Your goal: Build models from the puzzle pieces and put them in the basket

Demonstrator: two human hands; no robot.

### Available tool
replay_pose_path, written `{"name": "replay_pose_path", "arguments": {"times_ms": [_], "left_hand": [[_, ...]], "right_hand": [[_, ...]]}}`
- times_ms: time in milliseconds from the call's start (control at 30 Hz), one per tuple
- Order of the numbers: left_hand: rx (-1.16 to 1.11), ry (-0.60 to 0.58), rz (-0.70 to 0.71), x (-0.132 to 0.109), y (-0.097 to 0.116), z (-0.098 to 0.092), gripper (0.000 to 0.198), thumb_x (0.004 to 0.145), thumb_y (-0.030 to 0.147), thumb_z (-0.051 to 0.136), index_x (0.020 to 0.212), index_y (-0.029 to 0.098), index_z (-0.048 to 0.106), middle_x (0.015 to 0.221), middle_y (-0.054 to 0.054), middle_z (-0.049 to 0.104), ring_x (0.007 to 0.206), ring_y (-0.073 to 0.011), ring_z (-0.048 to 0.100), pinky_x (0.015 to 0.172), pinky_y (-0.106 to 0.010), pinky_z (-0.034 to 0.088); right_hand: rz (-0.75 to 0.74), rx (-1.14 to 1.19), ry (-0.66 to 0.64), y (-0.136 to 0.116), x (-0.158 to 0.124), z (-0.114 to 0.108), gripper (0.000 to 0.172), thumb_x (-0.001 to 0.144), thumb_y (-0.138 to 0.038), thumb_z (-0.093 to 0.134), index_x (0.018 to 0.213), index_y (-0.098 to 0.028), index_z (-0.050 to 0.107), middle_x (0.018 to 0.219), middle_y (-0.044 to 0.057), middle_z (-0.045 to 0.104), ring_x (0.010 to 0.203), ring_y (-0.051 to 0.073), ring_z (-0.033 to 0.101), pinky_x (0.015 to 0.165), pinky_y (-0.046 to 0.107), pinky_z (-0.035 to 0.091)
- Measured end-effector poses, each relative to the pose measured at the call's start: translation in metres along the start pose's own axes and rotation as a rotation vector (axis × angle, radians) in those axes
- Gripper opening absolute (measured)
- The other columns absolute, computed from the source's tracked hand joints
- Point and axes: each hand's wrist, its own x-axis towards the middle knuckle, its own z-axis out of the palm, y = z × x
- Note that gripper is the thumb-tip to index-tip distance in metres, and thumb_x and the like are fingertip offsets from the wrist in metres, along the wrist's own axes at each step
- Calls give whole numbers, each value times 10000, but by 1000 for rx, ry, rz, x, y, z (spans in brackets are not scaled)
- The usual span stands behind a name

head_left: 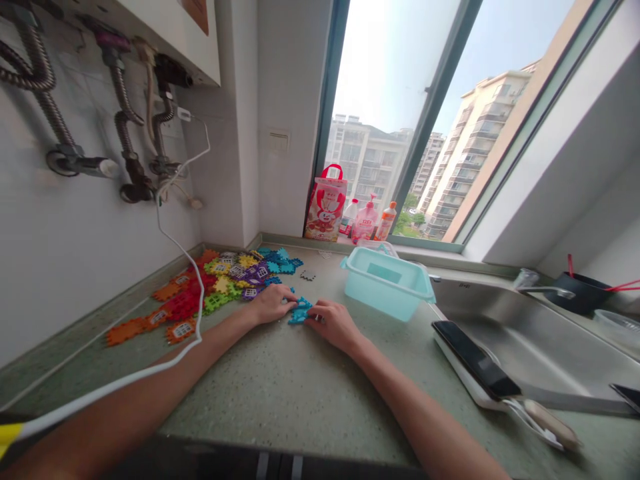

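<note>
Both hands meet over the middle of the counter around blue interlocking puzzle tiles [301,311]. My left hand [273,303] pinches the tiles' left side, fingers closed. On the other side my right hand [333,323] grips their right edge with its fingertips. How many tiles are joined there I cannot make out. Just beyond my left hand lies a heap of notched tiles [220,283] in orange, red, green, yellow, purple and blue, some with white window inserts. A few small dark pieces [308,275] rest behind the hands.
An open light-blue plastic tub [385,303] stands right of my hands. A phone [475,357] lies on a white object beside the steel sink [540,340]. A white cable [200,293] hangs across my left forearm. Bottles [366,220] and a red bag [326,210] line the windowsill.
</note>
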Motion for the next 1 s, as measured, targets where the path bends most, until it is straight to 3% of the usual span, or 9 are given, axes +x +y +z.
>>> {"name": "replay_pose_path", "arguments": {"times_ms": [167, 367, 500, 733, 900, 1000], "left_hand": [[58, -9, 41, -6, 14, -2, 213, 951, 252, 637, 982, 243, 847, 883, -52, 754, 845, -202, 674, 778, -279, 466], [129, -1, 46, -8, 13, -4, 217, 971, 285, 620, 969, 255, 834, 857, -51, 731, 820, -205, 675, 744, -286, 465], [120, -18, 58, -8, 9, -6, 194, 960, 278, 641, 972, 257, 833, 868, -43, 743, 813, -198, 671, 734, -283, 457], [70, -73, 65, -4, 10, -7, 186, 940, 248, 653, 874, 232, 826, 808, -43, 732, 782, -191, 664, 716, -277, 447], [122, -33, 75, -7, 12, -9, 204, 971, 340, 643, 964, 257, 829, 921, -43, 758, 847, -205, 700, 763, -283, 486], [124, 81, 52, -9, 9, -13, 317, 1045, 406, 529, 1145, 272, 797, 1099, -45, 760, 964, -208, 706, 852, -296, 510]], "right_hand": [[-5, 84, 14, -11, -10, 7, 198, 930, -178, 684, 1086, -268, 767, 962, 24, 719, 765, 151, 650, 735, 231, 452], [21, 74, 33, -9, -7, 7, 205, 875, -127, 653, 1013, -244, 748, 932, 38, 702, 792, 179, 645, 724, 249, 451], [8, 91, 18, -2, -4, 9, 94, 932, -215, 661, 938, -238, 752, 898, 38, 697, 748, 174, 631, 695, 256, 427], [-26, 118, -2, 0, -3, 9, 137, 976, -318, 671, 919, -232, 762, 915, 43, 693, 730, 157, 627, 693, 254, 432], [-19, 123, 3, -3, -2, 8, 95, 959, -283, 696, 922, -227, 763, 878, 28, 675, 705, 142, 610, 672, 236, 426], [10, 103, 20, -5, -3, 10, 82, 954, -276, 701, 931, -226, 762, 871, 20, 663, 695, 139, 597, 675, 236, 430]]}}
